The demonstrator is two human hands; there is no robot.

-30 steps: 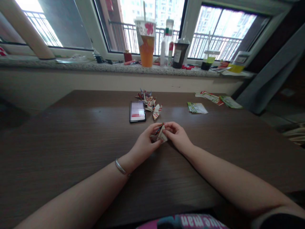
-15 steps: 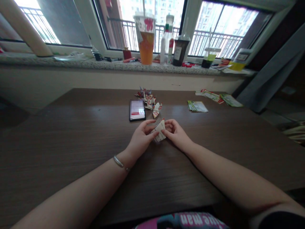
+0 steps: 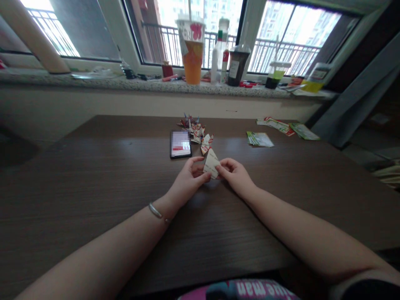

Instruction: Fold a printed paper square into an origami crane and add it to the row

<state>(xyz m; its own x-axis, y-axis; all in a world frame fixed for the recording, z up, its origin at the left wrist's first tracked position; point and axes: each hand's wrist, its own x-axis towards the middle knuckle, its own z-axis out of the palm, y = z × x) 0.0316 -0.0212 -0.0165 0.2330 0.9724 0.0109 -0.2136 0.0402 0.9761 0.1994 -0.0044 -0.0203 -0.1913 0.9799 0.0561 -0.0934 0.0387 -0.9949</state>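
Note:
Between my two hands is a small piece of folded paper (image 3: 211,162), pale with faint print, its pointed tip facing away from me. My left hand (image 3: 191,175) pinches its lower left edge, thumb in front and fingers partly behind. On the other side my right hand (image 3: 233,171) grips the right edge between thumb and curled fingers. Just beyond the paper lies a cluster of folded paper pieces (image 3: 198,131), red and cream nearer me and darker at the back. A phone (image 3: 180,144) with a lit screen rests left of that cluster.
Loose paper slips (image 3: 260,139) lie at the right, with more printed papers (image 3: 279,126) behind them. The windowsill (image 3: 103,82) beyond the brown table (image 3: 93,179) carries a large orange drink cup (image 3: 193,58), bottles (image 3: 216,60), a dark drink cup (image 3: 237,66) and other clutter.
The folded paper has turned and risen slightly, so a broader triangular face with its tip pointing away now shows. Both hands keep hold of it, shifted only a little.

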